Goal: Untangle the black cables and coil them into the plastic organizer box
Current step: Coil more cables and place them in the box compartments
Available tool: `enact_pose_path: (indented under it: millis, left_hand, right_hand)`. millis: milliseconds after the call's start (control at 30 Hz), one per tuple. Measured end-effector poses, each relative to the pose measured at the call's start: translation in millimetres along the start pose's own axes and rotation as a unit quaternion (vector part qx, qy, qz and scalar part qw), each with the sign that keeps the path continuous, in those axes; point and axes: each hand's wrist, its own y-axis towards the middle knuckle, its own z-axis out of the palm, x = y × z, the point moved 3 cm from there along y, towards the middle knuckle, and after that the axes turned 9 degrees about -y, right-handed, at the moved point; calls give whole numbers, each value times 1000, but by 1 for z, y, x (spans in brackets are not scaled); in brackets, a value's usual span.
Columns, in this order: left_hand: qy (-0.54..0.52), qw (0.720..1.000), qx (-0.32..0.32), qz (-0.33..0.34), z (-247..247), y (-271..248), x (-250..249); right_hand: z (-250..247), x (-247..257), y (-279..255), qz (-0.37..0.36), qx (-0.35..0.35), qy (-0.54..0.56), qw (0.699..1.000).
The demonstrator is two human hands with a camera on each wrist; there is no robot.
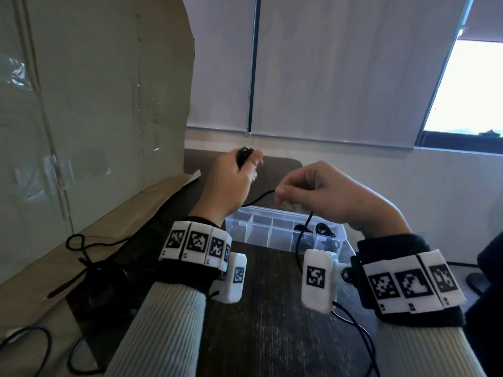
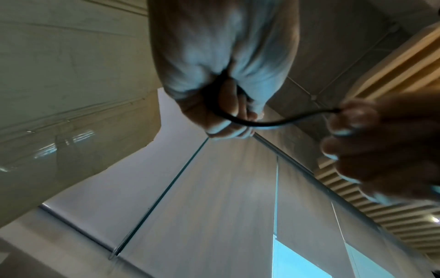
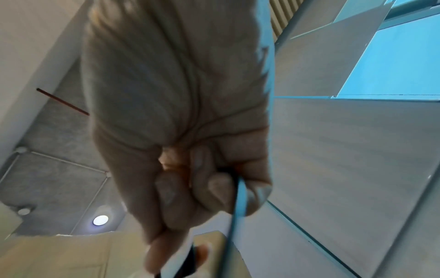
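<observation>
My left hand is raised above the table and grips a small black coil of cable in its curled fingers. From it a black cable sags across to my right hand, which pinches it between thumb and fingers. The cable then drops past the right wrist camera toward the table. The left wrist view shows the same cable arcing from the left hand's fingers to the right hand. The clear plastic organizer box lies below both hands; coiled black cables fill its right compartments.
A large cardboard sheet leans at the left. More tangled black cable lies on it and on the dark wooden table. Another cable loop sits at the bottom left. White blinds and a window stand behind.
</observation>
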Motion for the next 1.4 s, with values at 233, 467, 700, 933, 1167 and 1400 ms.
enact_pose_path:
  millis: [233, 467, 700, 933, 1167, 1400]
  left_hand:
    - [38, 988, 140, -55, 19, -10, -6]
    - [-84, 956, 266, -87, 33, -15, -6]
    - [-247, 961, 95, -79, 14, -6, -9]
    - [-430, 894, -65, -105, -4, 2, -12]
    - [-386, 911, -127, -67, -13, 4, -20]
    - [-42, 998, -31, 19, -11, 0, 0]
  right_hand:
    - [-6, -12, 8, -14, -131, 20, 991]
    - [-4, -21, 7, 30, -162, 124, 979]
    - [-6, -27, 7, 76, -160, 140, 974]
    - [-3, -32, 7, 51, -152, 89, 983]
    - [24, -23, 4, 63, 119, -17, 991]
    - [-6, 4, -12, -7, 70, 26, 997]
